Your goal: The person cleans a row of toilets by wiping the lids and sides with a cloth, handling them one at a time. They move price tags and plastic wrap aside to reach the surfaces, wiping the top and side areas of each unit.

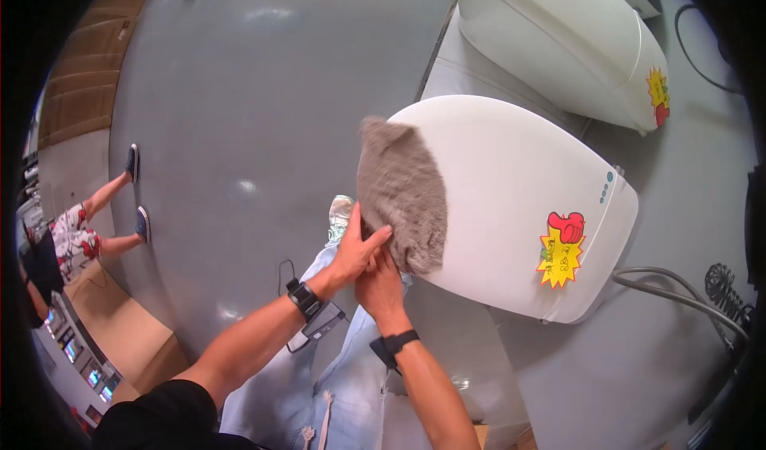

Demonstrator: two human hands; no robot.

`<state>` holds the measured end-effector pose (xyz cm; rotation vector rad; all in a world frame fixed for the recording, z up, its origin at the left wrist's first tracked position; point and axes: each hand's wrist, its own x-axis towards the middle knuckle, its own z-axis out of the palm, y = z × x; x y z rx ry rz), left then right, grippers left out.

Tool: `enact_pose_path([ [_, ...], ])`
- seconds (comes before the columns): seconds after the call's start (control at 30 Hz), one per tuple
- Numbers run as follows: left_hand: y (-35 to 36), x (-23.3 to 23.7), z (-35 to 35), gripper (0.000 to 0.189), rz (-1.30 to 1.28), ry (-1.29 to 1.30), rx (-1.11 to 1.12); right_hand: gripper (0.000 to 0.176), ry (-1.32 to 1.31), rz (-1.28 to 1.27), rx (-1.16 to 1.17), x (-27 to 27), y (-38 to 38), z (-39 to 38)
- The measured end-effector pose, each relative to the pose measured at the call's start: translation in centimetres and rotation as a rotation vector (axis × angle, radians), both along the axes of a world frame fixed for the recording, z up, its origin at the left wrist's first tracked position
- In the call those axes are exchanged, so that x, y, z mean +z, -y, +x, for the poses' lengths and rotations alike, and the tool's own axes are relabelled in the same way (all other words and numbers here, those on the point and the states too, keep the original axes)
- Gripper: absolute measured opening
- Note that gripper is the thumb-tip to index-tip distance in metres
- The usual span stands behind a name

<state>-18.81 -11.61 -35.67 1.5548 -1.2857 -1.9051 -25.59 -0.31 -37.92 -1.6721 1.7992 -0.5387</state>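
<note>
A fluffy grey-brown toilet lid cover (407,191) lies over the rounded front end of a white toilet lid (503,187), which is down. My left hand (351,254) grips the cover's near edge, its thumb on top of the plush and its fingers along the outer side. Right beside it, my right hand (381,290) is closed at the same edge, close under the left thumb. Its fingertips are partly hidden by the left hand and the fabric. A yellow starburst sticker with a red thumbs-up (562,250) is on the lid's rear part.
Another white toilet (558,43) stands behind, on a pale plinth. A grey hose (678,282) and a coiled cord (720,286) are at the right. Another person's legs (112,211) and a cardboard box (120,314) are at the left, on the grey floor (271,91).
</note>
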Motion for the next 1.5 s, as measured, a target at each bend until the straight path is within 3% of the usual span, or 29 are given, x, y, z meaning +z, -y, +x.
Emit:
enact_pose_path([
  [0.07, -3.1, -1.6, 0.4, 0.075, 0.297, -0.203, 0.135, 0.052, 0.058, 0.012, -0.069, 1.0, -3.2, -0.8],
  [0.1, -4.3, -1.0, -0.1, 0.063, 0.303, -0.136, 0.119, 0.046, 0.117, 0.035, -0.151, 1.0, -4.2, -1.6],
  [0.2, -8.7, -2.6, -1.8, 0.056, 0.306, -0.141, 0.26, 0.038, 0.137, 0.183, -0.044, 2.7, -5.9, -4.6],
  [0.23, -8.9, -2.5, -2.1, 0.056, 0.31, -0.138, 0.266, 0.038, 0.14, 0.189, -0.039, 3.2, -5.7, -5.2],
  [0.3, -9.1, -2.7, -2.2, 0.059, 0.376, -0.067, 0.342, 0.022, 0.179, 0.032, -0.009, 3.7, -5.1, -6.1],
  [0.37, -9.7, -4.2, -1.7, 0.063, 0.302, -0.019, 0.341, 0.021, 0.159, -0.034, 0.035, 3.5, -5.1, -6.8],
  [0.43, -7.2, -1.5, -1.9, 0.063, 0.364, -0.071, 0.387, 0.02, 0.22, -0.087, 0.079, 5.3, -3.6, -7.0],
  [0.47, -6.0, 0.3, -1.9, 0.063, 0.379, -0.064, 0.335, 0.026, 0.235, -0.111, 0.077, 6.0, -3.3, -7.0],
  [0.6, -3.4, -0.3, -0.4, 0.067, 0.348, -0.048, 0.367, 0.035, 0.361, -0.281, 0.084, 9.8, -0.9, -9.0],
  [0.73, 2.4, 0.1, -1.9, 0.072, 0.235, -0.114, 0.417, 0.035, 0.267, -0.303, 0.054, 11.0, 1.8, -14.2],
  [0.9, 12.3, -2.3, -3.2, 0.071, 0.113, -0.045, 0.125, 0.047, -0.288, -0.263, -0.508, 7.1, 11.6, -23.0],
  [0.93, 13.9, -4.2, -2.7, 0.069, 0.087, -0.05, 0.048, 0.048, -0.335, -0.245, -0.629, 5.6, 13.4, -24.8],
  [1.03, 20.0, -2.2, -6.6, 0.06, 0.349, -0.12, -0.191, 0.047, -0.302, -0.223, -0.971, 2.1, 18.2, -27.4],
  [1.07, 21.7, -3.5, -7.6, 0.059, 0.211, -0.075, -0.355, 0.047, -0.306, -0.222, -0.991, 1.1, 19.4, -27.5],
  [1.13, 24.0, -5.0, -9.1, 0.056, 0.041, -0.03, -0.68, 0.043, -0.664, -0.169, -0.887, 1.0, 20.1, -26.2],
  [1.17, 25.3, -4.9, -10.7, 0.053, -0.029, 0.016, -0.853, 0.043, -0.66, -0.15, -0.89, 1.0, 20.4, -26.0],
  [1.23, 25.9, -3.4, -14.8, 0.052, -0.158, 0.032, -0.913, 0.04, -0.584, -0.146, -0.925, 1.2, 20.3, -26.3],
  [1.3, 28.4, -3.1, -19.8, 0.066, -0.016, -0.006, -1.266, 0.039, -0.592, -0.155, -0.961, 1.3, 20.5, -26.5],
  [1.33, 28.3, -1.4, -22.0, 0.068, -0.059, 0.003, -1.255, 0.039, -0.587, -0.162, -0.96, 1.4, 20.6, -26.5],
  [1.43, 25.6, -3.4, -27.7, 0.064, -0.285, -0.14, -1.331, 0.04, -0.574, -0.193, -1.005, 1.3, 20.0, -26.7],
  [1.5, 24.8, -2.6, -32.3, 0.063, -0.232, -0.155, -1.406, 0.042, -0.479, -0.227, -1.023, 1.3, 19.5, -26.6],
])
